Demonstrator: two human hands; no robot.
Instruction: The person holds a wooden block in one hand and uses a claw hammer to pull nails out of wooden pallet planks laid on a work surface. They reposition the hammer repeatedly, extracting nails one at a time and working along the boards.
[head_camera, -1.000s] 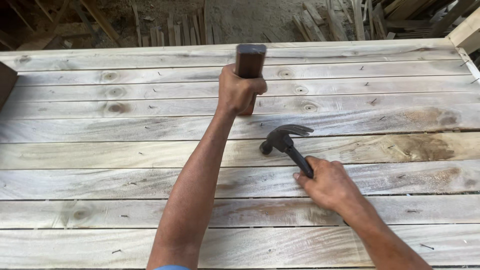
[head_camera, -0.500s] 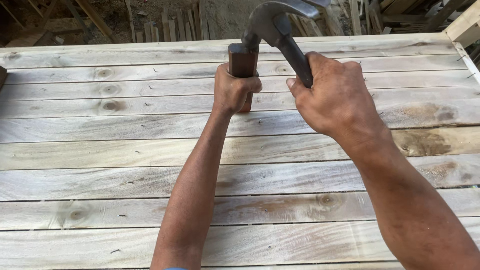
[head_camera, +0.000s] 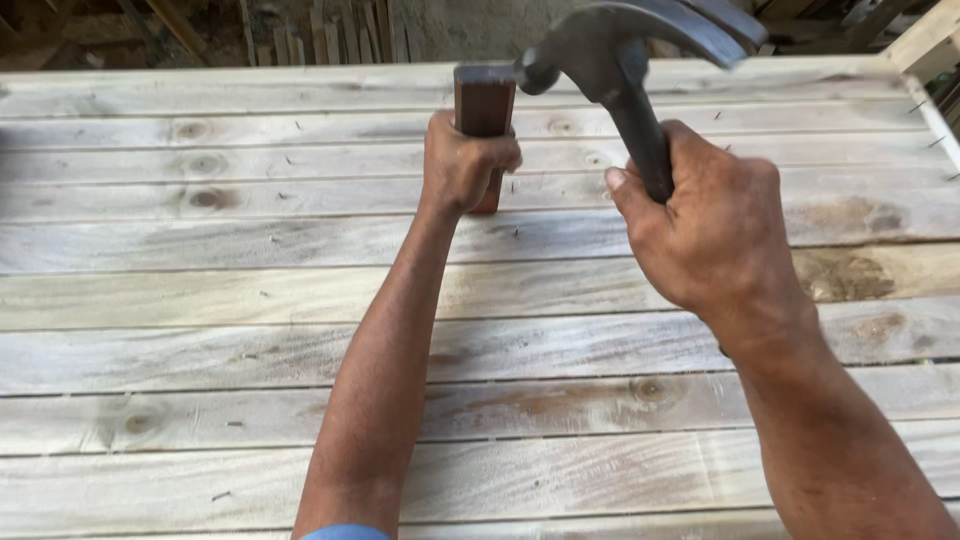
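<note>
Head view: a worker's left hand (head_camera: 462, 165) wraps tight around an upright dark reddish wooden block (head_camera: 484, 105), its foot planted on pale slatted planks (head_camera: 300, 270) at about 12 o'clock from the worker, while the right hand (head_camera: 715, 225) is clenched around the handle of a steel claw hammer (head_camera: 625, 45), whose blurred head sits level with the block's top edge at 1 o'clock. From where I stand, the strike looks best landed flat and square on the block's top, with the block kept vertical and the left fingers (head_camera: 500, 158) kept low, clear of the face. Scrap timber (head_camera: 300, 30) lies beyond the far edge at 11 o'clock.
</note>
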